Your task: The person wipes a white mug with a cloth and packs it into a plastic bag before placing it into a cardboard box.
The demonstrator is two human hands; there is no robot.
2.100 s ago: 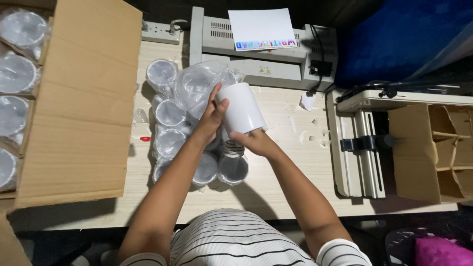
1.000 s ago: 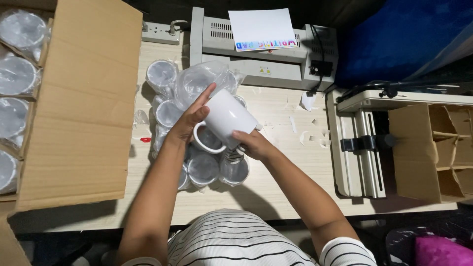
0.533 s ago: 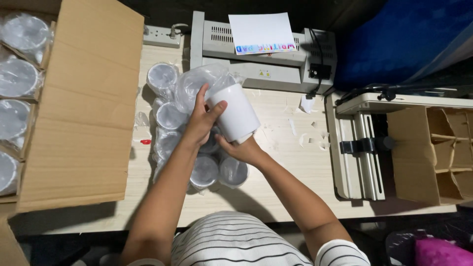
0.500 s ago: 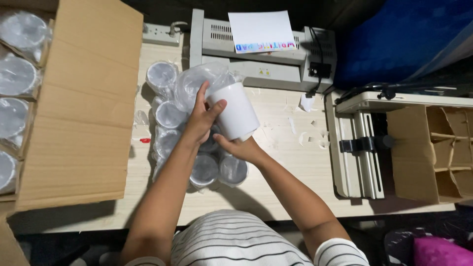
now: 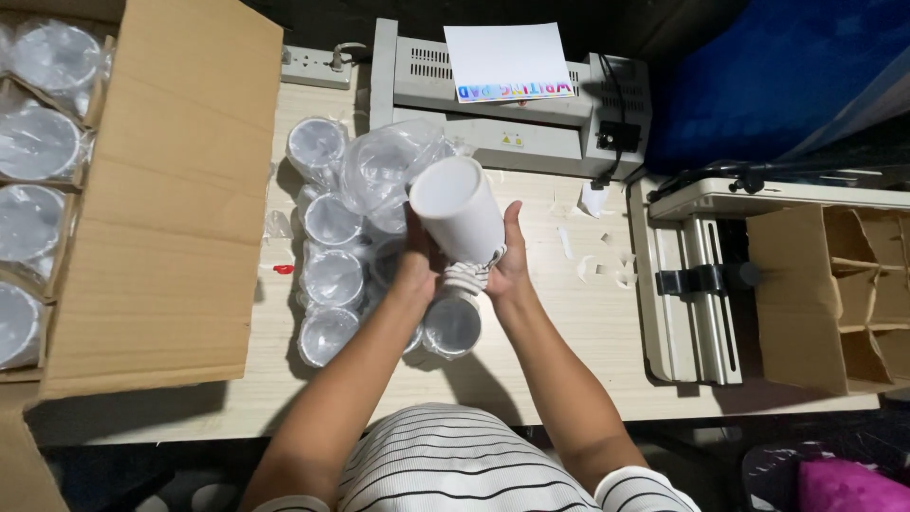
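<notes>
two hands are gripping one plain white ceramic mug point(image 5: 458, 210) above the pale wooden table point(image 5: 588, 332): left hand point(image 5: 417, 268) & right hand point(image 5: 509, 265) wrapping its lower end. approx eight plastic-wrapped mugs point(image 5: 332, 280) are sitting beneath, seemingly awaiting unwrapping.

Bright overhead light, sharp, dark edges

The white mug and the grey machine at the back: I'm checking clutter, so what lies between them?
In the head view, only crumpled clear plastic wrap and bare tabletop lie between white mug and grey machine.
</notes>
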